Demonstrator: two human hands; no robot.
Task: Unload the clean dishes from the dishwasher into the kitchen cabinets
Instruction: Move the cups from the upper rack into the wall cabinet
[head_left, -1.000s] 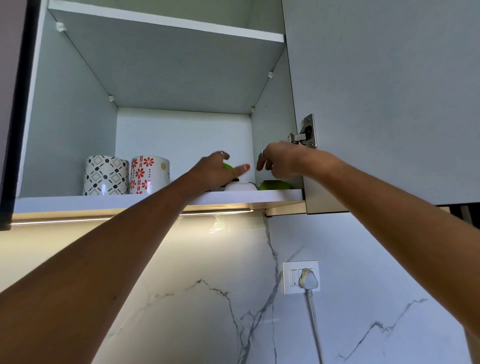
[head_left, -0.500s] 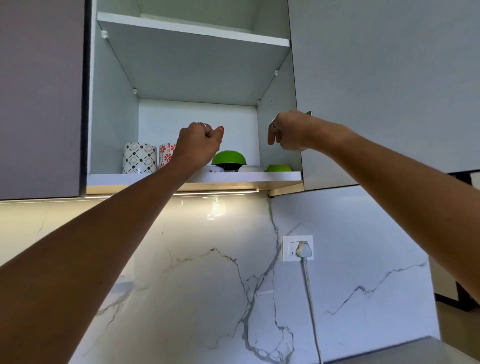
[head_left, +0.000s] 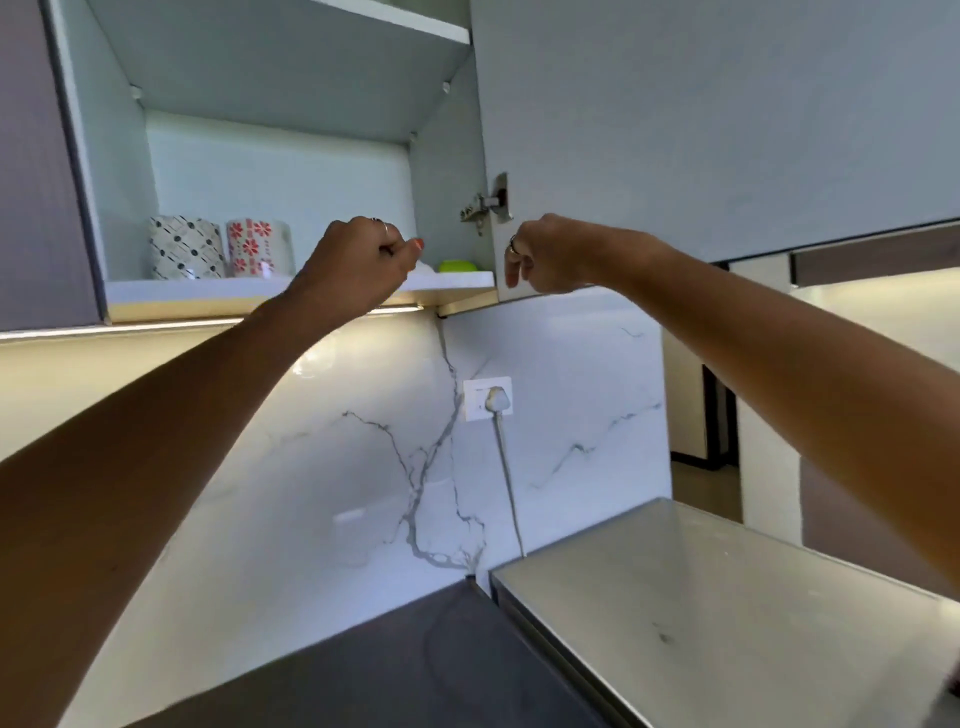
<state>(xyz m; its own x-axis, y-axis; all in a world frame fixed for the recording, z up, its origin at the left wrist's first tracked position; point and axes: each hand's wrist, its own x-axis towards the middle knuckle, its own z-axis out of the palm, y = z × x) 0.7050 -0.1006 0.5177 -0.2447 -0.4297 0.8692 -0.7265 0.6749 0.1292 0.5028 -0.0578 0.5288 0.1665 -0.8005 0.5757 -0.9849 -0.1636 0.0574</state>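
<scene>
Much of the dishware on the cabinet's lower shelf (head_left: 208, 291) is hidden. A green bowl (head_left: 457, 265) sits near the shelf's right end, close to the front edge; only a low, rounded sliver of it shows above the shelf lip, so which way its opening faces cannot be told. Just left of it a small white piece (head_left: 427, 268) peeks out from behind the left hand, too covered to identify.

The left hand (head_left: 363, 260) is raised in front of the shelf's front edge, right of the middle, fingers curled into a loose fist with nothing visible inside it; it blocks whatever stands behind. The right hand (head_left: 545, 254) hangs at the lower corner of the open cabinet door (head_left: 701, 114), below the hinge (head_left: 491, 203), fingers curled downward; whether it touches the door edge cannot be made out.

Toward the shelf's left end two patterned mugs (head_left: 221, 247) stand upright, side by side, one black-and-white, one with red flowers, both blurred.

Below, a marble backsplash (head_left: 363, 467) carries a wall socket (head_left: 487, 399) with a plug and cord. A dark countertop (head_left: 389, 675) and a pale steel surface (head_left: 701, 613) are cut off at the bottom edge.
</scene>
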